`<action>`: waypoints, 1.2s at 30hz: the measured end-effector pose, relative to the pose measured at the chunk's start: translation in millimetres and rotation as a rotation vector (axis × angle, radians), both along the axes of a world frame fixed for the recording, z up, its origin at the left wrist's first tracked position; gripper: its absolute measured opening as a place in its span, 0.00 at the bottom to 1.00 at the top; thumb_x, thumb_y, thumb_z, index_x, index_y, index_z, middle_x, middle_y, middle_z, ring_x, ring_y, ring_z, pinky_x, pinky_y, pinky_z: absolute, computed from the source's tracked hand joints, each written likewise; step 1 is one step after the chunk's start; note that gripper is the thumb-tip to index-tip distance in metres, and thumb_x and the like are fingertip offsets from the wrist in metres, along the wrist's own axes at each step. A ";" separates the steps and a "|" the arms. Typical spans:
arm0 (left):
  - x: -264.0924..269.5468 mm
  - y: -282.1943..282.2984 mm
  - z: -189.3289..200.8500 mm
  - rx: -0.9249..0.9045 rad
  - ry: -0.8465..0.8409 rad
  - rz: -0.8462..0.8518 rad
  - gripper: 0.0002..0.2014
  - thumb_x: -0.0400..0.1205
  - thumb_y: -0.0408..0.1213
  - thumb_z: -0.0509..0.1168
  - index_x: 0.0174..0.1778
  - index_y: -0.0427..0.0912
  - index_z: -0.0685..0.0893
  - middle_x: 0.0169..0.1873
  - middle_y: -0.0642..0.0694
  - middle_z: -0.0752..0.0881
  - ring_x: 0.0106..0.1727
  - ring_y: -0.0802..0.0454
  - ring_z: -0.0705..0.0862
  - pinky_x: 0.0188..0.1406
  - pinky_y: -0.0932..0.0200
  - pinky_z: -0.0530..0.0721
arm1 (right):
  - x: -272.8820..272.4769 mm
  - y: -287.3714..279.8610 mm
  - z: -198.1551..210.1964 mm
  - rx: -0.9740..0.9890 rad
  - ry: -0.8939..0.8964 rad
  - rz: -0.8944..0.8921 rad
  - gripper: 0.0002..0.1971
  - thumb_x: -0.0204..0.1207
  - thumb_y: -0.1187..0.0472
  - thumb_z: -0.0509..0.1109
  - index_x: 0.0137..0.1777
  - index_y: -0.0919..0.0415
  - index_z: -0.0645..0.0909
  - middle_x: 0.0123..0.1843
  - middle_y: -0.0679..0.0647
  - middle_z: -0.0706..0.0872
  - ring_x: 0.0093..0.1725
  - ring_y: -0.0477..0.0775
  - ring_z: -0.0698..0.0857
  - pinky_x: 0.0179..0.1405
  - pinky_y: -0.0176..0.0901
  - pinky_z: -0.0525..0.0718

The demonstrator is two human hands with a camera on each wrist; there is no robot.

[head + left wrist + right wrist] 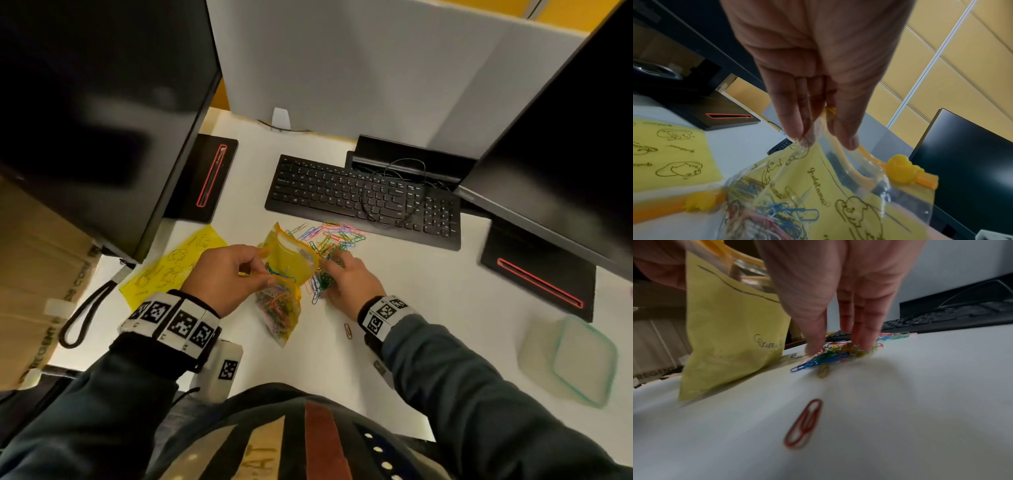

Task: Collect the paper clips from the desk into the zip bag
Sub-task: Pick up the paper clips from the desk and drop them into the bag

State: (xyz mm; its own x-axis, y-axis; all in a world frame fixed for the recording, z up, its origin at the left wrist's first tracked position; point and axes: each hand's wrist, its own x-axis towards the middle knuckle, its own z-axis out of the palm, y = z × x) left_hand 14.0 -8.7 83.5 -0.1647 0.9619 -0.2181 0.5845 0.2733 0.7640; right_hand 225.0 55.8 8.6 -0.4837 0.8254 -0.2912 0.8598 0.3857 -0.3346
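Note:
My left hand (pixel 226 274) (pixel 824 139) pinches the open rim of a clear yellow zip bag (pixel 287 270) (pixel 838 203) and holds it up with its mouth toward the right. Several colored paper clips (pixel 777 216) lie in its bottom. The bag's yellow slider (pixel 900 168) sits at the far end of the zip. A heap of colored paper clips (pixel 329 243) (pixel 838 355) lies on the white desk in front of the keyboard. My right hand (pixel 349 277) (pixel 838 347) is down on that heap, with thumb and fingers pinching a bunch. A single red clip (pixel 348 331) (pixel 804 421) lies apart, near my right wrist.
A black keyboard (pixel 359 198) with a cable over it lies behind the heap. Dark monitors on red-striped stands (pixel 537 277) flank both sides. A second yellow bag (pixel 171 267) lies flat at the left, beside a black strap (pixel 85 315). A plastic container (pixel 575 359) sits at the right.

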 end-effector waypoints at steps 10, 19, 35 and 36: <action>5.4 1.9 -2.5 -0.011 0.020 -0.022 0.08 0.67 0.35 0.77 0.28 0.44 0.83 0.60 0.46 0.86 0.49 0.56 0.85 0.46 0.65 0.78 | 13.1 -1.7 -6.9 0.008 -0.025 -0.060 0.16 0.81 0.64 0.59 0.67 0.58 0.78 0.63 0.60 0.80 0.61 0.64 0.81 0.61 0.49 0.81; 15.1 6.2 0.6 -0.022 0.031 -0.065 0.10 0.67 0.34 0.76 0.26 0.48 0.82 0.56 0.43 0.88 0.55 0.54 0.84 0.51 0.64 0.75 | 18.0 6.0 37.8 -0.085 0.695 -0.647 0.09 0.73 0.73 0.69 0.47 0.62 0.87 0.34 0.55 0.85 0.31 0.53 0.82 0.43 0.45 0.85; 11.1 5.9 -3.0 -0.013 0.016 -0.059 0.08 0.67 0.35 0.77 0.28 0.44 0.84 0.58 0.43 0.87 0.53 0.56 0.85 0.53 0.62 0.78 | 21.0 13.4 9.9 -0.188 0.017 -0.303 0.44 0.66 0.46 0.77 0.79 0.54 0.59 0.79 0.58 0.68 0.76 0.61 0.68 0.76 0.53 0.69; 10.6 5.7 -2.8 -0.015 0.019 -0.054 0.08 0.67 0.35 0.77 0.28 0.44 0.84 0.59 0.44 0.87 0.53 0.56 0.85 0.53 0.63 0.78 | 19.5 8.5 3.4 -0.206 0.008 -0.283 0.48 0.64 0.42 0.77 0.80 0.55 0.57 0.80 0.58 0.66 0.77 0.61 0.65 0.77 0.54 0.67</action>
State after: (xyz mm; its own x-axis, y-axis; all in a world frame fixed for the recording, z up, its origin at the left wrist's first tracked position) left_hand 24.6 -3.0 80.7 -0.1163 0.9663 -0.2295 0.6130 0.2516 0.7490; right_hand 244.5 64.3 12.0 -0.2464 0.8514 -0.4629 0.9202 0.0556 -0.3875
